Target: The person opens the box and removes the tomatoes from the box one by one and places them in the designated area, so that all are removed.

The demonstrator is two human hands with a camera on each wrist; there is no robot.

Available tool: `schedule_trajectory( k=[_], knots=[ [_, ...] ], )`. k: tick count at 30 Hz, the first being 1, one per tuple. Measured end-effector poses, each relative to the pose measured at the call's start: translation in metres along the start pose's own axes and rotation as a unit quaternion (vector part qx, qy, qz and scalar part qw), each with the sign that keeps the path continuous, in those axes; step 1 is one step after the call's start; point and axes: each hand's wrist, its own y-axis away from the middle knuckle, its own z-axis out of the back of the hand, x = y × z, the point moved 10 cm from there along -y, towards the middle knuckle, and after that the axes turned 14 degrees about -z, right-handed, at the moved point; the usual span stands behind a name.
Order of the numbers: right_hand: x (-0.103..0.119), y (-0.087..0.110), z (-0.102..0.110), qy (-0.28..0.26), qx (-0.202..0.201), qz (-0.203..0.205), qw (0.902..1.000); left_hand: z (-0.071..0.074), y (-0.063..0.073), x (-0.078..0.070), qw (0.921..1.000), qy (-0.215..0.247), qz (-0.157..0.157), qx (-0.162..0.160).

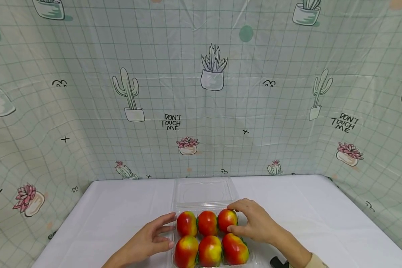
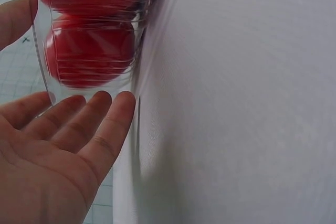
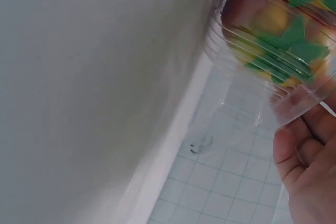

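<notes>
A clear plastic clamshell box (image 1: 251,257) lies on the table with its lid (image 1: 204,190) folded open toward the back. Two rows of red-and-yellow, mango-like fruits fill it; green star-shaped leaves (image 3: 291,51) show at the ends of some. At the box's left rim is my left hand (image 1: 147,240), its fingers spread and fairly straight, the tips touching or very near the plastic. My right hand (image 1: 254,221) holds the back right fruit (image 1: 226,219) between thumb and fingers. In the right wrist view the fruit's grip is partly hidden by the box wall.
A white cloth covers the table (image 1: 120,201). Beside my right forearm, at the front edge of the view, lies a small black object (image 1: 278,262), partly cut off. A cactus-print curtain (image 1: 204,104) stands behind the table and along both sides.
</notes>
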Motion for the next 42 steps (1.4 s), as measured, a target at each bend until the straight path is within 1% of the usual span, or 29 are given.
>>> schedule_trajectory(
  k=[7,13,16,22,27,30,35,39,42],
  knots=[
    [0.003,0.003,0.005,-0.007,-0.041,0.03,0.9987,-0.001,-0.001,-0.002,0.9999,0.0,-0.012,0.002],
    [0.005,0.003,0.007,-0.025,-0.048,0.043,0.9976,-0.001,-0.002,-0.003,0.9998,0.0,-0.017,0.005],
    [0.006,0.003,0.007,-0.036,-0.045,0.049,0.9971,-0.002,-0.002,-0.003,0.9998,0.001,-0.017,0.007],
    [0.008,0.003,0.008,-0.057,-0.04,0.049,0.9963,-0.002,-0.002,-0.003,0.9998,-0.002,-0.017,0.008],
    [0.012,0.004,0.011,-0.081,-0.04,0.066,0.9937,-0.002,-0.002,-0.003,0.9998,-0.005,-0.02,0.007],
    [0.012,0.003,0.009,-0.106,-0.024,0.065,0.9919,-0.002,-0.002,-0.003,0.9998,-0.006,-0.02,0.007],
    [0.014,0.002,0.006,-0.153,0.004,0.069,0.9858,-0.002,-0.001,-0.003,0.9998,-0.009,-0.019,0.006],
    [0.018,0.002,0.008,-0.162,0.004,0.074,0.9841,-0.002,-0.001,-0.003,0.9998,-0.009,-0.019,0.005],
    [0.02,0.003,0.007,-0.154,0.011,0.079,0.9849,-0.002,-0.001,-0.003,0.9998,-0.009,-0.019,0.004]
  ],
)
